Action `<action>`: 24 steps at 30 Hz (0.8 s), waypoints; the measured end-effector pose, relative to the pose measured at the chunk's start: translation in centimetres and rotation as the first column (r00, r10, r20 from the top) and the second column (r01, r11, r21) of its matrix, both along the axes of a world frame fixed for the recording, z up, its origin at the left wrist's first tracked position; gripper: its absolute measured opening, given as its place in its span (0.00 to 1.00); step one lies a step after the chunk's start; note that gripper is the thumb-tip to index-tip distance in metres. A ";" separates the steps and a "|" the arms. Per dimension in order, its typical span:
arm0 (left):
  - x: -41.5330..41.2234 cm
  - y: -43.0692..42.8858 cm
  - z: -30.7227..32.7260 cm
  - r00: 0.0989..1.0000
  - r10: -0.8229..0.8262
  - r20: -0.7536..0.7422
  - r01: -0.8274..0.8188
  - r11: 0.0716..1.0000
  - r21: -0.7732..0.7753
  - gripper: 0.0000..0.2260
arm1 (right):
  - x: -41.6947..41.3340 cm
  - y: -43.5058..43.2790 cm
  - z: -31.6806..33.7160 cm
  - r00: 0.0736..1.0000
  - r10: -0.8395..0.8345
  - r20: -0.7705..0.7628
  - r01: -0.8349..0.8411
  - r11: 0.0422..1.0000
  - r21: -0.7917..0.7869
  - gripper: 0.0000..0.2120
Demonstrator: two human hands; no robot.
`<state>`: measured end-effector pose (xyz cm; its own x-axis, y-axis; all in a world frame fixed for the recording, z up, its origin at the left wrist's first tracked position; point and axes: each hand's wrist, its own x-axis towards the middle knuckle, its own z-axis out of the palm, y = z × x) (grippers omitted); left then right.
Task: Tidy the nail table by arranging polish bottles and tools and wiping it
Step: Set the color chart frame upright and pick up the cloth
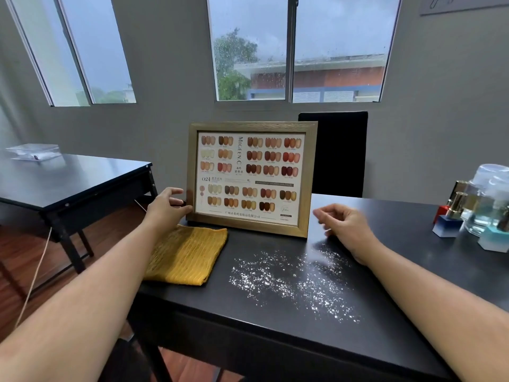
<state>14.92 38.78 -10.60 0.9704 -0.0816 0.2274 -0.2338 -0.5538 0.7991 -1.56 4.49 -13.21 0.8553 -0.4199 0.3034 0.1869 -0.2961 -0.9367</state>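
Observation:
A gold-framed nail colour chart [308,188] stands upright at the back of the black nail table [275,340]. My left hand [166,206] is at the frame's lower left edge, thumb touching it, fingers spread and loosely curved. My right hand [344,226], blurred, hovers by the frame's lower right corner with loosely curled fingers, holding nothing. A folded yellow cloth [187,257] lies under my left wrist. White glittery powder [292,279] is scattered over the table's middle. Polish bottles with gold caps [451,219] stand at the right edge.
A clear glass jar [487,194] and a teal-based bottle [493,241] crowd the right side. A black chair [338,153] stands behind the table. A second dark table [68,183] with a plastic packet [34,151] is to the left, across a gap of wooden floor.

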 end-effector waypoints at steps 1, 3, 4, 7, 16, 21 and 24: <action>-0.3 0.2 0.2 1.000 -0.002 0.014 0.002 1.000 -0.004 0.20 | -0.3 0.1 0.3 0.994 -0.097 0.051 0.099 0.995 -0.022 0.11; -0.7 0.8 0.7 0.999 -0.016 0.046 0.016 1.000 -0.007 0.18 | -1.0 0.5 1.6 0.959 -0.224 0.174 0.235 0.971 -0.047 0.15; -0.8 1.2 1.0 0.998 -0.023 0.064 0.023 1.000 0.000 0.17 | -1.3 1.0 2.7 0.946 -0.230 0.230 0.249 0.967 -0.057 0.15; -1.3 2.3 1.8 0.994 -0.050 0.097 0.043 0.996 0.072 0.14 | -1.7 4.1 6.3 0.938 -0.132 0.321 0.204 0.958 -0.202 0.14; -3.1 5.1 0.4 0.991 -0.129 -0.032 0.131 0.918 0.375 0.17 | 1.8 15.4 4.2 0.946 0.218 -0.241 -0.317 0.780 -0.540 0.10; -3.9 5.6 -0.6 0.985 -0.167 -0.048 0.168 0.849 0.500 0.22 | 3.8 18.1 2.5 0.922 0.039 -0.386 -0.323 0.628 -0.708 0.25; -4.1 5.7 -0.4 0.980 -0.197 -0.024 0.183 0.853 0.489 0.18 | 4.4 18.7 2.6 0.909 -0.031 -0.415 -0.330 0.556 -0.763 0.27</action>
